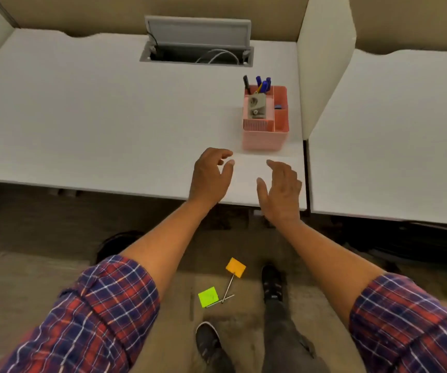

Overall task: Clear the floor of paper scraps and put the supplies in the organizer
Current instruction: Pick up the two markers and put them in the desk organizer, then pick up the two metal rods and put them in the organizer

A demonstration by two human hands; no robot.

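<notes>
Pink organizer (266, 122) near empty spread hands; orange note (235, 267), green note (208, 296) on floor.

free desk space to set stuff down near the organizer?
Bare desk left of the pink organizer, out to the cable hatch. Tight on its right, by the divider. Both hands hover over the front strip.

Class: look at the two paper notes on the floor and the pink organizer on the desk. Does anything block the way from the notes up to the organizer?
Nothing visible does. The orange note and green note lie on open floor between the shoes, beside two thin rods. The desk in front of the organizer is bare, and both hands, left and right, are empty.
</notes>
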